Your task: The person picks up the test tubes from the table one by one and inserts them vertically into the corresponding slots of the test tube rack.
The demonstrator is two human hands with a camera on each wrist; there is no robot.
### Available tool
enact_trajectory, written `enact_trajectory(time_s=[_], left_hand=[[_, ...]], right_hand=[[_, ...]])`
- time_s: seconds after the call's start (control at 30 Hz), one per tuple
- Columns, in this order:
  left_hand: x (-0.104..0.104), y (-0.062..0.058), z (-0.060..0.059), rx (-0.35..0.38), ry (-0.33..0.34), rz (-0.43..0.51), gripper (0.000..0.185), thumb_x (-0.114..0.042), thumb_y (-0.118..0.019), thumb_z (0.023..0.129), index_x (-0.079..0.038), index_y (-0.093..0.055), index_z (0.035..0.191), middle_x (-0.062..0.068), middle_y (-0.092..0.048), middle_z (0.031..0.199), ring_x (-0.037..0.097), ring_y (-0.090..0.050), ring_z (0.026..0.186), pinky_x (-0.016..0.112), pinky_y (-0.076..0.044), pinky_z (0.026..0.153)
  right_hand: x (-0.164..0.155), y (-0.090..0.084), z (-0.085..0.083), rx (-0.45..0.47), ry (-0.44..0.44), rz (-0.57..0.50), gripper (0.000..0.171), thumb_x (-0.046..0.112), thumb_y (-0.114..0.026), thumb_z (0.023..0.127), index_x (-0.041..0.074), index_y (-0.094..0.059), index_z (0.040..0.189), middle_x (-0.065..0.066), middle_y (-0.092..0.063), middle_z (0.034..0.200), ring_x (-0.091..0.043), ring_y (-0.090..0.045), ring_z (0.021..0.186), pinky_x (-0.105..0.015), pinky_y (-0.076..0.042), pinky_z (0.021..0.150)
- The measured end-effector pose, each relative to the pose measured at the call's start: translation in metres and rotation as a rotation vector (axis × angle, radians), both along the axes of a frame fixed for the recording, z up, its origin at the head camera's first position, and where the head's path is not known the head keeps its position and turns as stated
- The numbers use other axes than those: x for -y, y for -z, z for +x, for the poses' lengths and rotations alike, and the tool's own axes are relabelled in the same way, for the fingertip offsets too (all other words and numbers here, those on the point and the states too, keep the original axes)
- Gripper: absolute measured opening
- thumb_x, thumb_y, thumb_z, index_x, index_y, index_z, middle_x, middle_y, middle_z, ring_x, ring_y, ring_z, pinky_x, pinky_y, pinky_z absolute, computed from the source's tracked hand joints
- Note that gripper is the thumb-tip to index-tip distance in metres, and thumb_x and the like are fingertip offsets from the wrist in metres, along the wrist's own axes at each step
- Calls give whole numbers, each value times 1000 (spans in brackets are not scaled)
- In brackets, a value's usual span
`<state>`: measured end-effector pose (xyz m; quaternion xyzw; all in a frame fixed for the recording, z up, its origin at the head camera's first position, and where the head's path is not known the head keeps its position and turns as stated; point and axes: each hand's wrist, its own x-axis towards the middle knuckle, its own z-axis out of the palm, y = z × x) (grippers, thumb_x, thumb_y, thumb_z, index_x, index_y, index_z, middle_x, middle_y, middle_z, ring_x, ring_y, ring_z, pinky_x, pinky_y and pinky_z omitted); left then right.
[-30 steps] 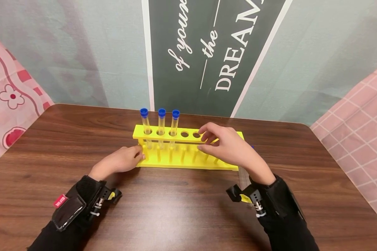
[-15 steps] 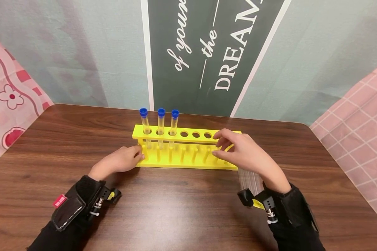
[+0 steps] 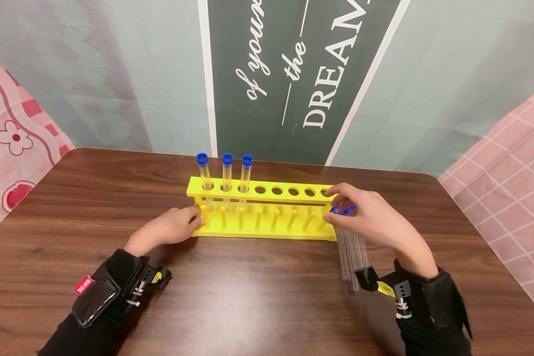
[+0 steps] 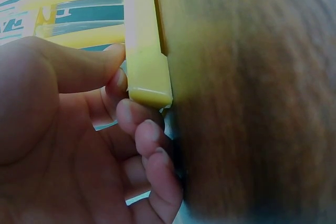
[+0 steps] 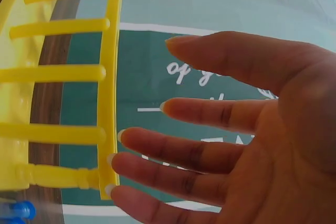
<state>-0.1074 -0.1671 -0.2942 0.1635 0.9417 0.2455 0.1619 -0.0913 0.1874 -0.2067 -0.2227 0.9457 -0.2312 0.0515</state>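
A yellow test tube rack [image 3: 267, 233] stands on the brown table, and three clear test tubes [image 3: 227, 173] with blue caps sit upright in its left holes. My left hand [image 3: 173, 226] grips the rack's left end; in the left wrist view, the thumb and fingertips pinch the end of the base [image 4: 149, 80]. Several more blue-capped test tubes [image 3: 351, 254] lie on the table beside the rack's right end. Just above their caps hovers my right hand [image 3: 374, 215], fingers spread and nothing held, as the right wrist view shows. It partly covers those tubes.
The wooden table [image 3: 231, 296] reaches back to a grey-green cloth [image 3: 160, 89] with a dark lettered panel. Pink patterned cloths hang at the left [image 3: 22, 138] and right [image 3: 511, 163]. Each wrist carries a strapped-on camera mount.
My right hand has moved rightward along the rack, from above the middle holes to the loose tubes at its right end, uncovering more holes. My left hand stays on the rack.
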Motion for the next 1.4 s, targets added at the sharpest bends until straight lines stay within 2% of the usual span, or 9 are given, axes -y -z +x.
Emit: enact_trajectory(time_s=[0.2,0.47,0.8,1.4], left_hand=[[0,1,-1,-8,8,-4,19,-17,-46,96,-5,-46,81,3,-37,64,16,-35,54,28,-30,53],[0,1,0,5,-4,-3,18,-18,-48,95,-3,-47,85,4,-39,64,16,-37,54,28,-31,53],[1,3,-1,-13,4,-3,18,-16,-47,95,-4,-46,82,3,-37,64,16,-36,55,27,-31,53],[2,3,-1,-26,13,1,19,-16,-46,95,-6,-45,79,2,-37,64,15,-35,54,27,-29,53]], right_hand=[[-12,0,-3,13,29,40,48,27,-69,81,2,-50,118,-8,-62,96,-23,-58,85,-38,-46,69],[-24,6,-11,65,69,93,48,26,-70,81,2,-50,117,-9,-61,97,-24,-54,85,-38,-43,69],[-35,15,-19,114,107,119,47,24,-69,81,0,-49,117,-22,-57,108,-39,-52,101,-52,-41,80],[-54,37,-38,172,233,182,45,22,-65,83,-9,-49,112,-27,-56,101,-40,-53,90,-48,-46,69]])
